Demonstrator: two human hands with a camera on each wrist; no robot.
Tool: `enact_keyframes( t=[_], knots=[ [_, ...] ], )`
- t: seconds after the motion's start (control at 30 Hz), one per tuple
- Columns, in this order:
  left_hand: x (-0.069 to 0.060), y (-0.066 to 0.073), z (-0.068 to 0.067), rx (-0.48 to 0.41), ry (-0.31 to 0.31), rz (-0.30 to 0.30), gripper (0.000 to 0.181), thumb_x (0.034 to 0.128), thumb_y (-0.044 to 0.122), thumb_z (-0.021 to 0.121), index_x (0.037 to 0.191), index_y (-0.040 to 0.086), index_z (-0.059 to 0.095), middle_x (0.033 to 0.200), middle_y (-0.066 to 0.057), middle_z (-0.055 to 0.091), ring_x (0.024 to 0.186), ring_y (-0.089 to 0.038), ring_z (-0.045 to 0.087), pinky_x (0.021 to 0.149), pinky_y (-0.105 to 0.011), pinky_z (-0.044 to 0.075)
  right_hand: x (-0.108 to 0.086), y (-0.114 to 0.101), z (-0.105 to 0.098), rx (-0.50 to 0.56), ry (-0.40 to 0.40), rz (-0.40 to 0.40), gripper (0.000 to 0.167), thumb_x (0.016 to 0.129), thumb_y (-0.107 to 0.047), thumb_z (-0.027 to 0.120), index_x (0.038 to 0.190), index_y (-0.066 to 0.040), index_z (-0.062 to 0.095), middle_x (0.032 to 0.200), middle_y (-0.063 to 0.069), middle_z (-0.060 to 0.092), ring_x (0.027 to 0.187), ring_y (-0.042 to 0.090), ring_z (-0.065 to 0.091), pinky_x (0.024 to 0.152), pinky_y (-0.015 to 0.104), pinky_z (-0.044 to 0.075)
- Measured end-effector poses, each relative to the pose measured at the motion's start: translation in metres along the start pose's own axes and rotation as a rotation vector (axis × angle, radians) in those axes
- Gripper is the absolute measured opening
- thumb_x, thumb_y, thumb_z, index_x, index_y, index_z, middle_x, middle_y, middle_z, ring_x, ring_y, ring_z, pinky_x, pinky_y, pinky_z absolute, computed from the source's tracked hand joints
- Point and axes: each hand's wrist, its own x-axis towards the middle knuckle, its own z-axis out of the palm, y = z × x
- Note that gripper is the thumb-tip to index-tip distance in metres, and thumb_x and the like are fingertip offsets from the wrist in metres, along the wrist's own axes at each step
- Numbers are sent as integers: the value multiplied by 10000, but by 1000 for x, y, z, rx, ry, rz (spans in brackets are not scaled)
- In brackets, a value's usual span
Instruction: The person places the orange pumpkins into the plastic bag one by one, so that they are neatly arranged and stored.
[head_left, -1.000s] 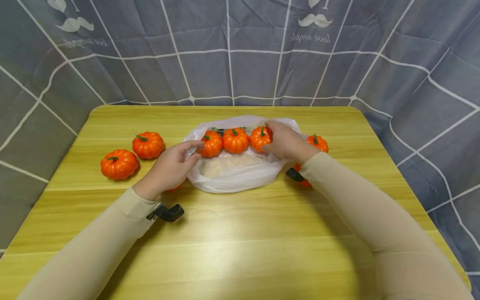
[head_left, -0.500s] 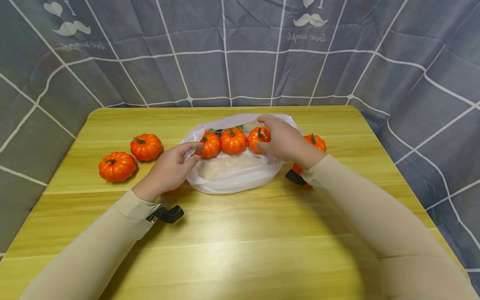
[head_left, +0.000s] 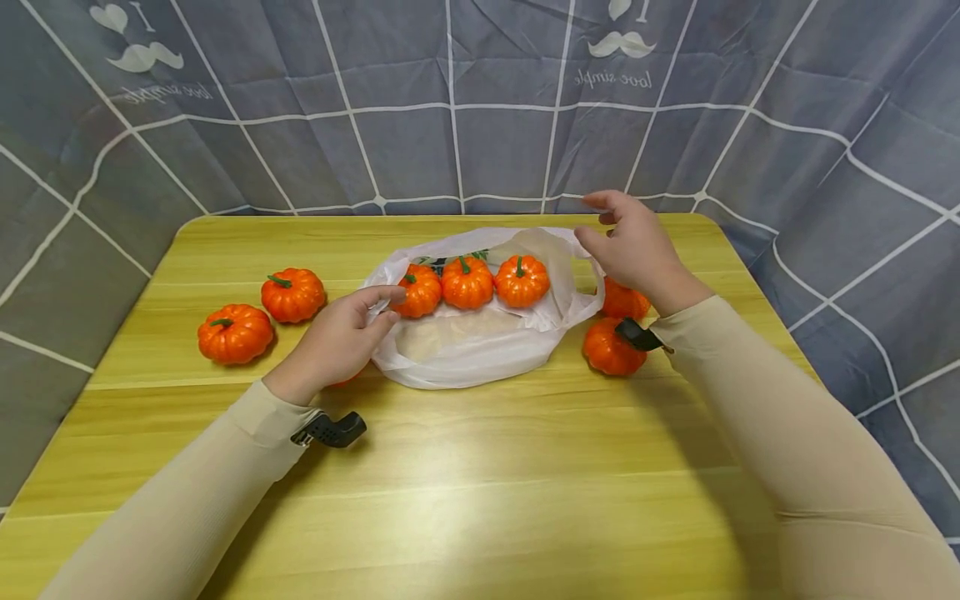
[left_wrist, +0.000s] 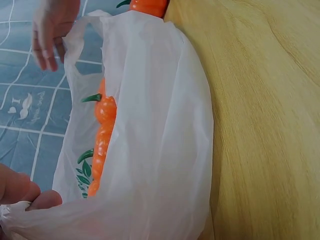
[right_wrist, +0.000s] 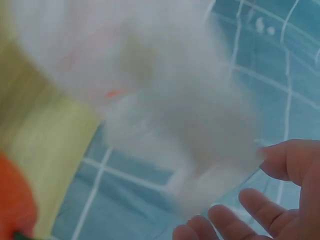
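A white plastic bag (head_left: 465, 367) lies with its mouth spread, and three orange toy pumpkins with green stems sit in a row inside: a left one (head_left: 420, 292), a middle one (head_left: 467, 282) and a right one (head_left: 522, 281). My left hand (head_left: 341, 337) pinches the bag's left edge, as the fingers (left_wrist: 45, 199) in the left wrist view show. Beside the bag's right handle (head_left: 588, 287), my right hand (head_left: 637, 246) is raised with fingers spread and nothing in its grasp. Whether its thumb touches the plastic, I cannot tell.
Two pumpkins stand left on the wooden table (head_left: 450, 500): a front one (head_left: 236, 333) and a back one (head_left: 293, 294). Right of the bag are another pumpkin (head_left: 611, 348) and a partly hidden one (head_left: 622, 298). A grey checked curtain (head_left: 495, 150) surrounds the table.
My right hand has let go of the right pumpkin, leaving it in the bag, and has moved right and up past the bag's handle. The left hand keeps its place.
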Motion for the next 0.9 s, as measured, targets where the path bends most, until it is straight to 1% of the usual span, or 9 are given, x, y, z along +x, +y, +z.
enact_keyframes(
  t=[0.07,0.13,0.27,0.33,0.4,0.6,0.67,0.77,0.9],
  knots=[
    [0,0,0,-4,-2,-1,395,1091,247,580,1480,178,593,963,-142,631,467,-146,356,463,-273,351,2,9,-2,-33,-26,31,570,1042,-294,613,1558,-93,480,1618,152,476,1436,414,483,1165,586,437],
    [0,0,-1,-6,-1,2,397,1090,241,581,1481,170,593,1101,-147,670,475,-150,353,470,-275,352,3,17,-2,-76,-65,52,598,1039,-315,615,1573,-95,460,1615,183,470,1448,435,464,1160,609,429],
    [0,-1,-1,0,4,5,395,1090,238,580,1478,163,595,1206,-157,679,519,-176,368,502,-287,366,6,28,1,-140,-138,61,648,1021,-331,639,1589,-92,438,1590,258,467,1454,478,440,1168,643,395],
    [0,-2,-2,3,5,5,394,1091,237,580,1477,160,596,1295,-138,671,545,-197,374,521,-298,376,6,31,3,-142,-157,61,648,1014,-314,655,1583,-85,446,1593,269,458,1461,486,428,1187,645,374],
    [0,-2,-2,3,5,3,396,1091,238,579,1478,158,595,1349,-136,660,577,-217,391,539,-308,386,7,34,5,-141,-176,64,652,1013,-313,659,1585,-84,444,1611,260,440,1476,484,411,1204,647,351],
    [0,-1,-2,14,6,2,402,1093,252,575,1484,160,591,1394,-135,649,692,-261,425,612,-342,407,4,42,8,-139,-240,65,681,1020,-352,661,1595,-75,425,1662,228,380,1508,482,363,1221,663,313],
    [0,-1,-2,15,6,2,402,1094,254,574,1485,163,591,1400,-133,649,707,-270,433,624,-352,408,3,44,9,-149,-253,64,685,1019,-367,658,1594,-76,426,1658,231,384,1491,481,386,1211,662,328],
    [0,-1,-2,16,7,4,404,1096,260,570,1486,159,591,1439,-122,637,755,-277,454,648,-364,407,2,48,9,-155,-262,56,683,1021,-370,656,1592,-74,428,1654,229,394,1408,466,502,1180,642,383],
    [0,-1,-2,17,5,3,405,1096,256,568,1488,157,587,1456,-115,633,745,-275,453,647,-365,411,-1,51,9,-138,-261,43,675,1025,-343,657,1595,-69,419,1664,221,381,1295,454,628,1137,608,455]
  ],
)
